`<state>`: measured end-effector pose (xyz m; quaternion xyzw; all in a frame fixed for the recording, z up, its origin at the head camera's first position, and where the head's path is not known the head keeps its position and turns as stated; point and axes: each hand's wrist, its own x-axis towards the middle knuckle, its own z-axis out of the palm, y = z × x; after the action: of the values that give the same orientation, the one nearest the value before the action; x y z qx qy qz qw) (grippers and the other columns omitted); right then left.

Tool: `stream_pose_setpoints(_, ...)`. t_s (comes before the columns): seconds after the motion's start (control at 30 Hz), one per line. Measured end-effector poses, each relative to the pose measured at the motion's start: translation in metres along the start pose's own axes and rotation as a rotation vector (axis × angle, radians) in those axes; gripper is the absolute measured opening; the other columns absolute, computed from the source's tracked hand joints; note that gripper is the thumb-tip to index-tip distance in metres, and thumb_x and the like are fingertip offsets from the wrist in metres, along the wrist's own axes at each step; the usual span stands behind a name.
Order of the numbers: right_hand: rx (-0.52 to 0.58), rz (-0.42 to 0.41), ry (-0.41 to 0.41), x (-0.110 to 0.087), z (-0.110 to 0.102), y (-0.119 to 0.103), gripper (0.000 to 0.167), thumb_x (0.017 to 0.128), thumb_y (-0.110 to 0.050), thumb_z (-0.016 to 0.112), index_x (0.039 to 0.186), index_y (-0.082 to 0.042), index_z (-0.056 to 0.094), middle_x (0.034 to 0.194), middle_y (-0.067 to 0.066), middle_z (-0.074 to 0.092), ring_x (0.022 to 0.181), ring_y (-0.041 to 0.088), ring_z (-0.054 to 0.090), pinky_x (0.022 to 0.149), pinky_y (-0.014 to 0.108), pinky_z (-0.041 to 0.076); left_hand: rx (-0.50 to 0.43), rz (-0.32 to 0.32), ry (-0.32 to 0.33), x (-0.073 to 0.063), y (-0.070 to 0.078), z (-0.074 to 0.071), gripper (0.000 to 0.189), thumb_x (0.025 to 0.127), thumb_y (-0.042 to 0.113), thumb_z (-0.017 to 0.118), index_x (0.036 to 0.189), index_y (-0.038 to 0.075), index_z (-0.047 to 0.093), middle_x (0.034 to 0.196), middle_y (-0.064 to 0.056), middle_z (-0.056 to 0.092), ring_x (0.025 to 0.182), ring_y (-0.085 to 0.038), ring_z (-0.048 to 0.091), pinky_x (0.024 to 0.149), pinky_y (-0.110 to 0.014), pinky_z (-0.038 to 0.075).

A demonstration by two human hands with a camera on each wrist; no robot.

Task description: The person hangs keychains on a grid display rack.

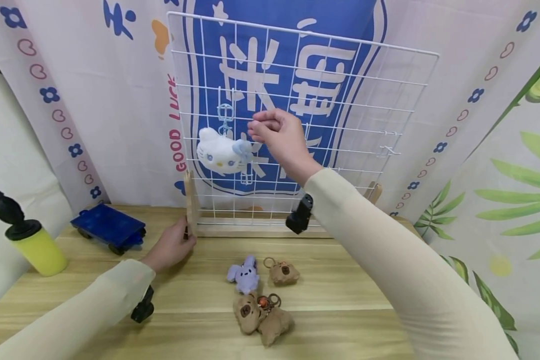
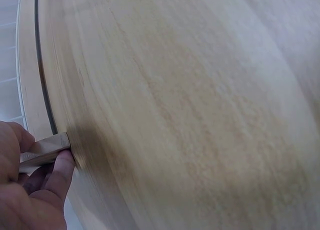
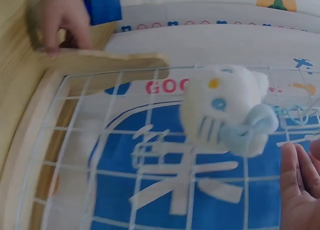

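A white cat-head plush keychain [image 1: 222, 154] with a pale blue bow hangs by a light blue clasp [image 1: 225, 114] from the white wire grid [image 1: 342, 95]. Just right of the clasp, my right hand [image 1: 283, 140] is raised in front of the grid with loosely bent fingers; nothing shows between them. In the right wrist view its fingertips are near the plush [image 3: 225, 110] but apart from it. Low on the left, my left hand [image 1: 173, 245] grips the wooden stand [image 1: 190, 205] that holds the grid. The left wrist view shows fingers and thumb around the stand's wooden end [image 2: 47, 147].
On the table [image 1: 198, 320] lie a lilac plush [image 1: 245, 276] and several brown plush keychains [image 1: 284, 273] with rings. A blue toy cart [image 1: 110, 225] and a yellow hand pump [image 1: 38, 247] stand at left. Clear hooks [image 1: 389, 150] hang at the grid's right side.
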<state>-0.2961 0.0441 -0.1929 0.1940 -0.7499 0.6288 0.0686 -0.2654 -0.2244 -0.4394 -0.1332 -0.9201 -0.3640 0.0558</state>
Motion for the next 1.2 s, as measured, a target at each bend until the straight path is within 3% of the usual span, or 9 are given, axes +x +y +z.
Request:
stream_pose_setpoints(0.2,-0.072,-0.030,-0.051,-0.030,-0.018,0.024,0.024,0.104,-0.010,0.062,0.124,0.002,0.066,0.121,0.021,0.074,0.104,0.020,0.074,0.092,0.025,0.061,0.004,-0.017,-0.008,0.001,0.002,-0.001,0.061,0.100,-0.001,0.053,0.153,-0.016,0.028,0.140,-0.043,0.053,0.116,-0.049,0.067,0.086,-0.052,0.061)
stream_pose_setpoints(0.43,-0.287,0.019,-0.293,-0.076,-0.028,0.075,0.019,0.103,-0.012,0.063,0.115,0.001,0.069,0.106,0.016,0.076,0.094,0.025,0.073,0.084,0.025,0.061,-0.002,-0.013,0.002,0.000,0.000,0.000,0.061,0.099,-0.002,0.054,0.152,-0.018,0.029,0.141,-0.044,0.053,0.115,-0.049,0.067,0.086,-0.052,0.062)
stream_pose_setpoints(0.57,-0.383,0.055,-0.407,-0.094,-0.026,0.112,0.015,0.102,-0.012,0.065,0.111,-0.002,0.071,0.102,0.015,0.076,0.087,0.018,0.070,0.079,0.024,0.060,0.003,-0.023,0.004,-0.003,0.000,0.000,0.060,0.099,-0.002,0.054,0.152,-0.018,0.030,0.139,-0.044,0.054,0.113,-0.048,0.067,0.085,-0.052,0.062)
stream_pose_setpoints(0.73,-0.501,0.028,-0.464,-0.102,-0.021,0.154,0.012,0.101,-0.010,0.066,0.106,-0.001,0.072,0.097,0.014,0.075,0.084,0.009,0.064,0.077,0.020,0.055,0.007,-0.027,0.012,-0.007,-0.002,-0.001,0.059,0.098,-0.003,0.055,0.150,-0.019,0.032,0.136,-0.044,0.056,0.112,-0.047,0.068,0.084,-0.051,0.062)
stream_pose_setpoints(0.93,-0.576,0.107,-0.488,-0.103,-0.015,0.189,0.007,0.098,-0.007,0.069,0.099,0.000,0.071,0.092,0.011,0.073,0.081,0.010,0.063,0.073,0.020,0.053,0.001,-0.009,0.016,-0.005,-0.002,0.000,0.059,0.099,-0.003,0.055,0.150,-0.018,0.032,0.136,-0.043,0.056,0.113,-0.048,0.067,0.084,-0.051,0.062)
stream_pose_setpoints(1.2,-0.635,0.193,-0.553,-0.104,-0.011,0.207,0.017,0.092,-0.009,0.077,0.103,0.002,0.071,0.098,0.013,0.075,0.089,0.018,0.070,0.082,0.028,0.059,0.007,-0.017,0.010,0.000,0.003,0.001,0.059,0.099,-0.002,0.055,0.150,-0.018,0.031,0.138,-0.043,0.055,0.115,-0.048,0.067,0.088,-0.053,0.061)
